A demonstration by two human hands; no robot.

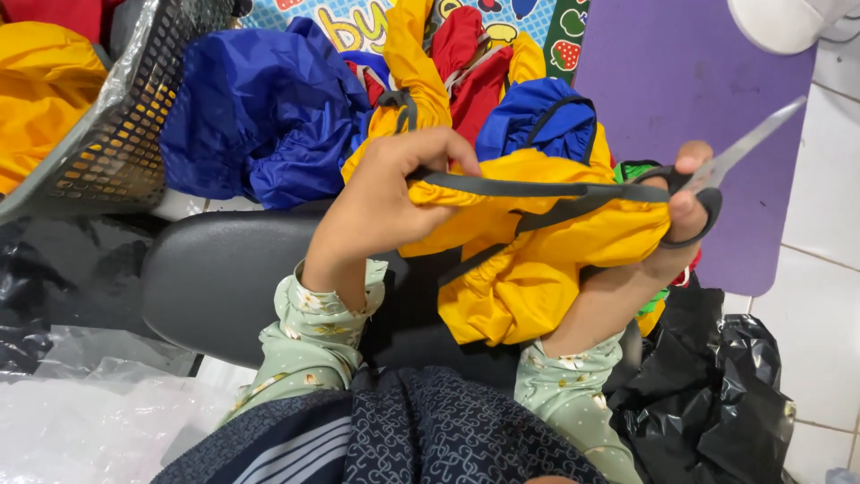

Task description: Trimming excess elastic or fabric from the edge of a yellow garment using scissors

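My left hand (381, 202) grips one end of a grey strap (520, 188) sewn to a yellow fabric piece (528, 269), pulling it taut. My right hand (676, 211) pinches the strap's other end against the yellow fabric and also holds a pair of scissors (726, 166) with black handles, blades pointing up and right. The yellow fabric hangs bunched between both hands above a black seat (215, 278).
A heap of blue (260, 108), yellow, red and green fabric pieces lies beyond my hands. A dark mesh basket (116, 134) with yellow cloth stands at upper left. A purple mat (690, 81), black plastic bag (717, 394), clear plastic (81, 421) and white floor tiles surround.
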